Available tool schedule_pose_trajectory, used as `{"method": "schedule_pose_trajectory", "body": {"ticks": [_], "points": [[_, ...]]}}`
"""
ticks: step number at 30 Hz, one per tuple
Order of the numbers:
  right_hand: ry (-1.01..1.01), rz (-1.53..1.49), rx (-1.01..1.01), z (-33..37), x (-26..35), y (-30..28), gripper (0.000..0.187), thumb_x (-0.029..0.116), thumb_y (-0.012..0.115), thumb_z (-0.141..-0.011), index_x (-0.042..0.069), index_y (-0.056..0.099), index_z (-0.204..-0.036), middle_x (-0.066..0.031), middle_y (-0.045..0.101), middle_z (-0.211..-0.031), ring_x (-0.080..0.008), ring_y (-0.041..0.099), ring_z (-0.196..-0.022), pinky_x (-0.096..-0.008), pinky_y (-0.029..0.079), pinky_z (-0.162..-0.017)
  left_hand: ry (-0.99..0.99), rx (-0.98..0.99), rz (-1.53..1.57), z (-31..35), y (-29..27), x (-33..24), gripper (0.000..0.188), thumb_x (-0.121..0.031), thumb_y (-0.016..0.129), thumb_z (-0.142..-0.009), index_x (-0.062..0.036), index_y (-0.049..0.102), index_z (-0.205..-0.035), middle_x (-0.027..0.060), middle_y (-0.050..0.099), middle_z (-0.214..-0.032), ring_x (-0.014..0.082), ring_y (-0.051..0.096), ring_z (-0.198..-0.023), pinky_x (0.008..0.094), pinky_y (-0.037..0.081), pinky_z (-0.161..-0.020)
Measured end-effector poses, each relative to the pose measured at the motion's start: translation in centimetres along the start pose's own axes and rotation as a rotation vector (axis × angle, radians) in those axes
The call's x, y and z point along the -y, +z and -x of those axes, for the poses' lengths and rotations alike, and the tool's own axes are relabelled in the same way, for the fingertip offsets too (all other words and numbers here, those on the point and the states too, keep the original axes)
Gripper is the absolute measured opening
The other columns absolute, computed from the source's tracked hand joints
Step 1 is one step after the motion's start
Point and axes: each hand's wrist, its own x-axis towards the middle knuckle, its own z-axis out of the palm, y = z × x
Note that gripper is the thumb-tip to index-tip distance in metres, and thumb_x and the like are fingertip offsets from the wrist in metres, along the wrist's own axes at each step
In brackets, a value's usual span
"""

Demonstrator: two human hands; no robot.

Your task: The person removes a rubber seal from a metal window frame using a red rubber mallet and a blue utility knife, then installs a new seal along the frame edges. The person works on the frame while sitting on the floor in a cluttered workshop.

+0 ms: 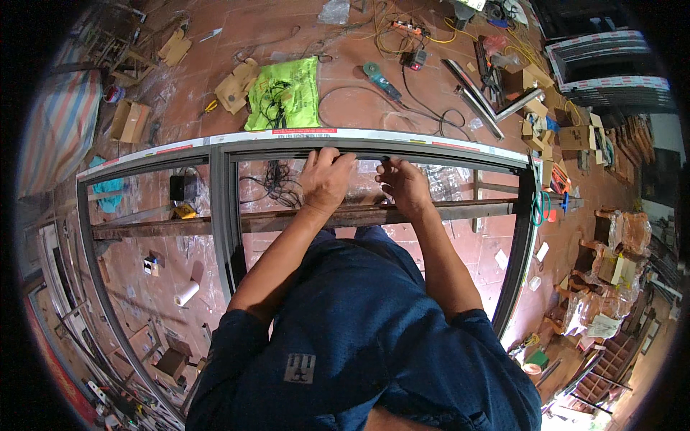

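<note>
A large dark grey metal window frame [221, 215] with white protective film on its outer edge lies in front of me. Both my hands are at its far rail. My left hand [327, 179] has its fingers curled and pressed on the rail's inner edge. A thin black strip [368, 157] runs along that edge between the two hands, seemingly a rubber seal. To the right, my right hand [406, 188] pinches the strip's end between thumb and fingers. The fingertips of the left hand partly hide what they press on.
A rusty metal bar [460, 210] crosses beneath the frame. Teal-handled scissors [540, 208] hang at its right corner. Beyond lie a lime-green bag [287, 93], a teal angle grinder [381, 80] with its cable, and metal profiles [478, 100]. Wrapped wooden furniture [600, 258] stands at right.
</note>
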Motion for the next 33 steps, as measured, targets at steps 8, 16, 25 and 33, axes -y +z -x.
{"method": "schedule_pose_trajectory", "body": {"ticks": [8, 16, 25, 33], "points": [[-0.054, -0.027, 0.002, -1.1, -1.7, 0.2, 0.019, 0.022, 0.062, -0.097, 0.003, 0.066, -0.099, -0.0080, 0.069, -0.085, -0.0206, 0.067, -0.076, -0.0339, 0.051, -0.072, -0.012, 0.020, -0.011, 0.2, 0.1, -0.2, 0.016, -0.020, 0.080, -0.082, -0.0179, 0.079, -0.097, 0.0059, 0.062, -0.092, 0.0313, 0.061, -0.084, 0.0449, 0.051, -0.070], [-0.157, -0.021, 0.026, -2.2, -3.2, 1.4, 0.018, 0.019, 0.061, -0.098, 0.003, 0.067, -0.101, -0.0083, 0.067, -0.086, -0.0223, 0.066, -0.078, -0.0362, 0.052, -0.073, 0.018, -0.018, -0.030, -0.1, 0.1, -0.3, 0.010, -0.016, 0.075, -0.081, -0.0174, 0.075, -0.091, 0.0036, 0.056, -0.086, 0.0290, 0.058, -0.079, 0.0410, 0.051, -0.069], [-0.174, -0.059, 0.071, -2.9, -4.4, 2.6, 0.021, 0.021, 0.061, -0.098, 0.001, 0.068, -0.099, -0.0100, 0.070, -0.082, -0.0229, 0.066, -0.072, -0.0358, 0.053, -0.072, 0.017, -0.030, -0.036, -0.3, 0.1, -0.4, 0.010, -0.020, 0.075, -0.080, -0.0193, 0.075, -0.090, 0.0027, 0.055, -0.084, 0.0265, 0.057, -0.078, 0.0394, 0.050, -0.066], [-0.152, -0.008, 0.076, -1.9, -3.8, 3.6, 0.022, 0.020, 0.062, -0.098, -0.001, 0.069, -0.098, -0.0109, 0.069, -0.078, -0.0234, 0.066, -0.069, -0.0368, 0.055, -0.069, 0.009, -0.010, -0.001, -0.2, 0.0, -0.5, 0.016, -0.018, 0.076, -0.079, -0.0164, 0.075, -0.094, 0.0043, 0.057, -0.086, 0.0281, 0.058, -0.078, 0.0398, 0.051, -0.064]]}}
